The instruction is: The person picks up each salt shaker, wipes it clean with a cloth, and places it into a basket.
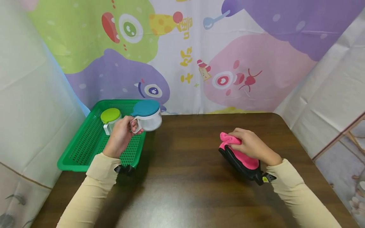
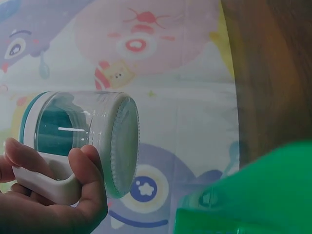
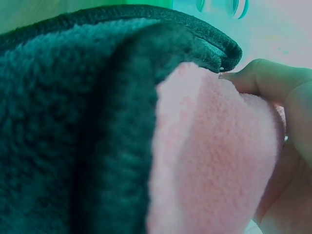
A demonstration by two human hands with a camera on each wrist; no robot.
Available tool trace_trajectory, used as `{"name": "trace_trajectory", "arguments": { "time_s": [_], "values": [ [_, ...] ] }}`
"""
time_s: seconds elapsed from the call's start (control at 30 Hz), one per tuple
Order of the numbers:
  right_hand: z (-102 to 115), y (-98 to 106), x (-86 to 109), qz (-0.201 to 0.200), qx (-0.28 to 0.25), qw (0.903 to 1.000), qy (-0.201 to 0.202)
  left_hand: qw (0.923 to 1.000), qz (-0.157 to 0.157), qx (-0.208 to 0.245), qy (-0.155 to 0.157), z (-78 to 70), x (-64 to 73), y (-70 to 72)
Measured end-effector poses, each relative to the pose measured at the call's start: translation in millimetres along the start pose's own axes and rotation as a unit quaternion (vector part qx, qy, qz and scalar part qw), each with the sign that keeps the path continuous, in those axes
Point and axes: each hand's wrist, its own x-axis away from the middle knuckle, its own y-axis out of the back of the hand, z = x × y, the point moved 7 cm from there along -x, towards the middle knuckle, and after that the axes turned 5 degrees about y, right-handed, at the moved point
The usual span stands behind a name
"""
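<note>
My left hand (image 1: 122,133) grips the white handle of a clear seasoning jar (image 1: 151,122) with a blue lid, held up over the right edge of the green basket (image 1: 75,155). In the left wrist view the fingers curl through the handle of the jar (image 2: 97,131), its ribbed base facing right. Inside the basket stands a similar jar with a lime-green lid (image 1: 110,115). Over the right half of the table my right hand (image 1: 248,144) pinches a folded pink and black cloth (image 1: 246,160). The fuzzy pink side (image 3: 219,156) fills much of the right wrist view.
A dark brown wooden table (image 1: 182,177) lies under both hands. Behind it hangs a cartoon-printed curtain (image 1: 196,95), with pale fabric walls on both sides. The basket sits at the table's left back corner.
</note>
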Motion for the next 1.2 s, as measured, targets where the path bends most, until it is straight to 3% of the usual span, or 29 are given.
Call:
{"name": "trace_trajectory", "arguments": {
  "time_s": [0.63,0.93,1.2],
  "values": [
    [-17,4,7.8,0.002,0.009,0.9994,-0.032,0.9999,-0.006,0.008,-0.002,-8.1,-13.3,31.4],
    [-22,8,11.1,-0.008,0.021,0.9996,-0.019,0.9997,-0.015,0.004,-0.019,-8.7,-25.1,50.8],
    [-26,5,16.4,0.019,0.028,0.9984,-0.046,0.9994,-0.033,0.012,-0.007,-9.3,-31.9,64.3]
  ]
}}
